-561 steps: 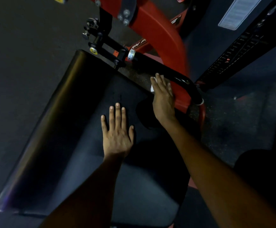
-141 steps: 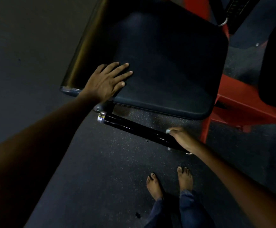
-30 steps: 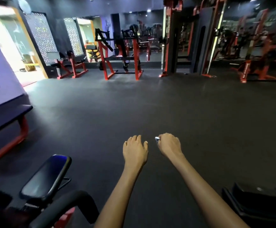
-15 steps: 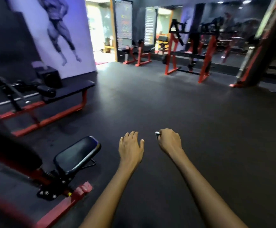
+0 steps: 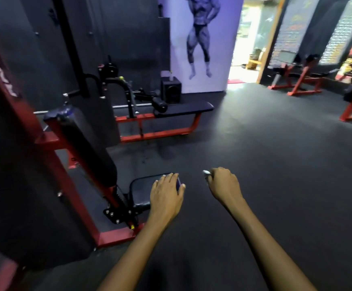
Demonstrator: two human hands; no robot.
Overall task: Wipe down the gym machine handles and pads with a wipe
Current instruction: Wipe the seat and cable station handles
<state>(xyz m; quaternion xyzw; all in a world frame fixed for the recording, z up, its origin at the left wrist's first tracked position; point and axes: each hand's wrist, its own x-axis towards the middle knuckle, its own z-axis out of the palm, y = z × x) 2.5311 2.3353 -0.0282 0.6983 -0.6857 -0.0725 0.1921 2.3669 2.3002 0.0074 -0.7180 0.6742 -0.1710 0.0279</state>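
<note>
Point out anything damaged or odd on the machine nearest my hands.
The top edge of the upright back pad looks torn or scuffed: pale, ragged patches break its black cover. The seat pad below looks intact. The right hand pinches the wipe; the left hand is open above the seat.

Red frames, black pads

Seat (image 5: 141,192) and backrest (image 5: 86,143) black on a red frame (image 5: 65,175); floor (image 5: 254,154) dark grey, speckled; wipe (image 5: 206,172) white.

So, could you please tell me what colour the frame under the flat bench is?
Red, seen in the head view: flat bench frame.
</note>
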